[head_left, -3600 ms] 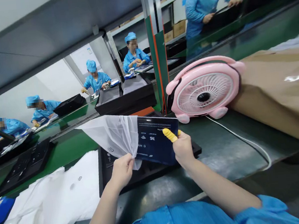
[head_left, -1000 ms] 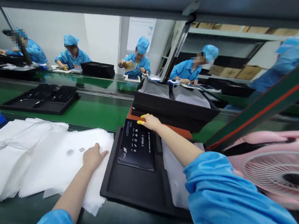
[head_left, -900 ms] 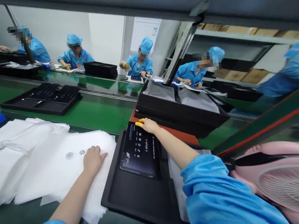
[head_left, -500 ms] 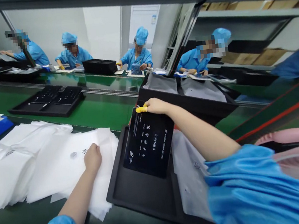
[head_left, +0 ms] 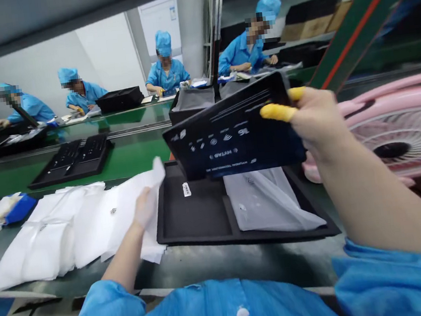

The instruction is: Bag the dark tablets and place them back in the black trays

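My right hand [head_left: 314, 115], with yellow finger cots, grips a black tablet [head_left: 227, 141] by its right end. The tablet is tilted in the air above a black tray [head_left: 194, 215]; printed icons and lettering show on its face. On the left, my left hand [head_left: 143, 209] is closed on the edge of a thin white bag [head_left: 138, 186] at the top of a spread stack. That bag's corner is lifted and curls up beside the tray; my fingertips are partly hidden. In the tray's right compartment lies a translucent sleeve [head_left: 265, 205] around something flat. A small barcode label [head_left: 187, 189] shows in the left compartment.
A pink fan [head_left: 393, 132] stands at right. Across the green conveyor belt [head_left: 134, 151], several co-workers in blue sit at a bench. A tray with tablets [head_left: 72, 161] rests on the belt. A blue box [head_left: 20, 207] stands at left, and another black tray [head_left: 193, 111] behind mine.
My right hand has lifted the tablet up and right, away from the tray, and turned it. My left hand has raised the bag's edge. The view has swung right.
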A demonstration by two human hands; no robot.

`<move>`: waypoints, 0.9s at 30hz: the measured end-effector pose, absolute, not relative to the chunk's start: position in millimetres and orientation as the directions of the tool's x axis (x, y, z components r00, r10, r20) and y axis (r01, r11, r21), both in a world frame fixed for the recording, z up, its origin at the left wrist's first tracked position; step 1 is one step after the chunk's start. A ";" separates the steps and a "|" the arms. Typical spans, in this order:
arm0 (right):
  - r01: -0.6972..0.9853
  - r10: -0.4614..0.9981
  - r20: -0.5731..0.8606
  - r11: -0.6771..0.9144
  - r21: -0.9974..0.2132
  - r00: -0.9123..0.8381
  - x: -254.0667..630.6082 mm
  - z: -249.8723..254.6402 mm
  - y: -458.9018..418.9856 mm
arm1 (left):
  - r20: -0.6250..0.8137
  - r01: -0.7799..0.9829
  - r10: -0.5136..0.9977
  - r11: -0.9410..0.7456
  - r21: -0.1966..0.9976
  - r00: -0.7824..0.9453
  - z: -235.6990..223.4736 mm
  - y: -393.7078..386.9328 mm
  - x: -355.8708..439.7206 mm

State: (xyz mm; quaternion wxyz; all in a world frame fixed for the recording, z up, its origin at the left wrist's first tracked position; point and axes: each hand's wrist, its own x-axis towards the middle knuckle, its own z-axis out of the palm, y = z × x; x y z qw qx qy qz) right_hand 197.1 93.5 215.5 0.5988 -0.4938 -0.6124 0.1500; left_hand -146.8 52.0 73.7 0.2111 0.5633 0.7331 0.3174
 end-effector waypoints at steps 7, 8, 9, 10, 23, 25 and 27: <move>0.080 0.619 0.563 0.630 -0.772 0.548 222.7 173.4 21.6 | 0.016 0.985 0.985 -0.170 0.031 0.170 56.7 39.0 -58.9; 0.053 0.614 0.540 0.631 -0.774 0.576 222.5 167.6 15.3 | -0.018 0.976 0.976 -0.216 0.030 0.217 54.0 38.8 -54.3; 0.031 0.611 0.520 0.630 -0.776 0.597 222.6 162.1 10.1 | -0.053 0.968 0.967 -0.247 0.031 0.249 50.9 38.8 -51.3; 0.011 0.615 0.499 0.624 -0.781 0.611 222.9 156.9 5.9 | -0.076 0.965 0.962 -0.261 0.024 0.262 47.3 39.0 -50.0; -0.036 0.789 0.342 0.417 -0.908 0.511 189.5 107.5 10.6 | 0.190 0.947 0.981 -0.028 0.320 -0.035 37.9 50.9 -77.5; -0.008 0.821 0.342 0.389 -0.921 0.457 177.6 101.8 12.6 | 0.204 0.829 0.959 0.050 0.557 -0.195 43.3 46.8 -81.6; 0.029 0.832 0.376 0.400 -0.916 0.407 167.1 96.3 12.5 | 0.184 0.670 0.925 0.095 0.736 -0.333 50.6 45.5 -88.0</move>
